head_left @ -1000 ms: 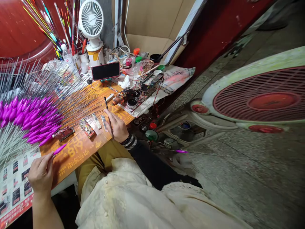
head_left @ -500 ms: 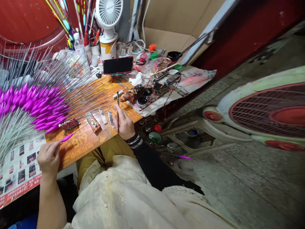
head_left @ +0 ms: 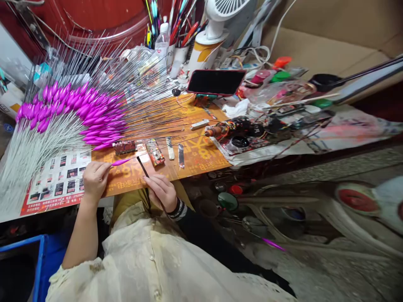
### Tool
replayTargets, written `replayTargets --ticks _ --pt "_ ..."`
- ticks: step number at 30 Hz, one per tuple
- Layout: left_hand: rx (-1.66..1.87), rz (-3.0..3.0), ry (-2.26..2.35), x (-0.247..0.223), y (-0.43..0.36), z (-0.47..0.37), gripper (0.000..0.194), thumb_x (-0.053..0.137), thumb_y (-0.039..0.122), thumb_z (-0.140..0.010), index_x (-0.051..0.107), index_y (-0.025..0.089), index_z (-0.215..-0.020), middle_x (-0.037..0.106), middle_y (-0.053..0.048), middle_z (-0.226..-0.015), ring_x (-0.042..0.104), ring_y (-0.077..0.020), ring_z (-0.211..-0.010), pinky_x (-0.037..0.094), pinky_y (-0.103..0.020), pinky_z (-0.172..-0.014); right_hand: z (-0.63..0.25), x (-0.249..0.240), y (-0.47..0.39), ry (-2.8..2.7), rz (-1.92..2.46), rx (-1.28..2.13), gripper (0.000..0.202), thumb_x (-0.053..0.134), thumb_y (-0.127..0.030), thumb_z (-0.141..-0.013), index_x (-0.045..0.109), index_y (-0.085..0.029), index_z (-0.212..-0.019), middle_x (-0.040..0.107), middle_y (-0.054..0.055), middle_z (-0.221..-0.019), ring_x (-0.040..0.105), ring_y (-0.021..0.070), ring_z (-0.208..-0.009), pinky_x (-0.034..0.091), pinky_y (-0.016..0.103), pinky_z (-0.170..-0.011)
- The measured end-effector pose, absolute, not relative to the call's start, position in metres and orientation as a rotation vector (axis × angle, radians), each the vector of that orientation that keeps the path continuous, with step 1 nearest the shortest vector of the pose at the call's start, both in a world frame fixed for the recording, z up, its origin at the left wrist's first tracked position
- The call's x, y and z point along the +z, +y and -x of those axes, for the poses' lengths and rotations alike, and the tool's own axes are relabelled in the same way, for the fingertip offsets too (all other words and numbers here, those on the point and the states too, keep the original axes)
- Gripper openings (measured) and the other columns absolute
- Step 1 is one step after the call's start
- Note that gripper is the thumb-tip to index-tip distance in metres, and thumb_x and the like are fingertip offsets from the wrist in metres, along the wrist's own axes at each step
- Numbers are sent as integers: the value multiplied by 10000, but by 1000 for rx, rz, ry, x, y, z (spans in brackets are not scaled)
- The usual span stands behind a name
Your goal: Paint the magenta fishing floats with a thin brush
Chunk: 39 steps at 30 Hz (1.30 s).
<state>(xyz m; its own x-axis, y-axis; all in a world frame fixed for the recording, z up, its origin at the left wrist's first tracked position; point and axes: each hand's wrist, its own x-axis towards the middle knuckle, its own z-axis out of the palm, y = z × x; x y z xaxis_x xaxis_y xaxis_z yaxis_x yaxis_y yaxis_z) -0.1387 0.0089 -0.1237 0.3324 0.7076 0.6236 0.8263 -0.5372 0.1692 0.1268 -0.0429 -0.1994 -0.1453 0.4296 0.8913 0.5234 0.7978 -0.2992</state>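
My left hand [head_left: 95, 178] is closed on the near end of a magenta fishing float [head_left: 121, 162], fingers pinched. The float points right, and its thin stem runs up and to the right over the table. In my right hand [head_left: 162, 191] is a slim dark brush [head_left: 142, 167], its black tip just right of the float's body, with a small gap between them. Beyond my left hand lies a fanned pile of magenta floats [head_left: 94, 111] with pale and dark stems. A block with paint-like stains [head_left: 155, 153] and a small dark strip [head_left: 181, 156] lie beyond my right hand.
A phone [head_left: 216, 82] leans on a stand at the back, by a white fan [head_left: 215, 29]. A cluttered motor-like tool [head_left: 228, 128] lies to the right. Cups of brushes and floats [head_left: 180, 54] stand behind. A blue crate [head_left: 42, 260] is below left.
My view has swung left. My right hand has come closer to my left, and the brush has tilted from upright to leaning left, its tip now near the float.
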Motion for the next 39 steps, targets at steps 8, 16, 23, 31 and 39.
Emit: replayTargets --ticks 8,16,23,31,39 --pt "-1008 2401 -1314 -125 8 138 166 603 254 -985 760 211 -949 738 -59 -845 618 -195 -800 470 -330 -769 -115 -207 -48 -1827 811 -45 565 507 -108 -954 516 -211 -1510 761 110 -1189 727 232 -1099 625 398 -951" --pt "-1003 2408 -1392 -126 7 138 190 600 286 -989 772 222 -938 744 -66 -849 625 -200 -799 475 -347 -765 -114 -205 -49 -1852 848 -68 615 531 -96 -941 478 -224 -1541 765 100 -1192 732 237 -1102 618 394 -964" --pt "-989 2402 -1419 -127 7 137 209 588 296 -993 772 225 -922 741 -69 -851 623 -200 -798 475 -348 -771 -114 -203 -49 -1856 858 -69 582 514 -114 -963 491 -224 -1534 761 96 -1207 723 231 -1119 613 386 -981" --pt "-1007 2407 -1385 -126 6 137 194 598 293 -989 763 219 -919 738 -65 -842 615 -200 -796 469 -346 -765 -113 -200 -49 -1859 857 -108 604 521 -80 -938 493 -204 -1529 768 97 -1187 729 232 -1085 619 386 -952" --pt "-1002 2406 -1423 -126 7 136 219 589 305 -992 780 227 -918 746 -70 -850 632 -201 -793 494 -355 -768 -113 -205 -49 -1872 873 -50 588 517 -95 -949 506 -236 -1521 760 91 -1214 728 224 -1115 609 383 -991"
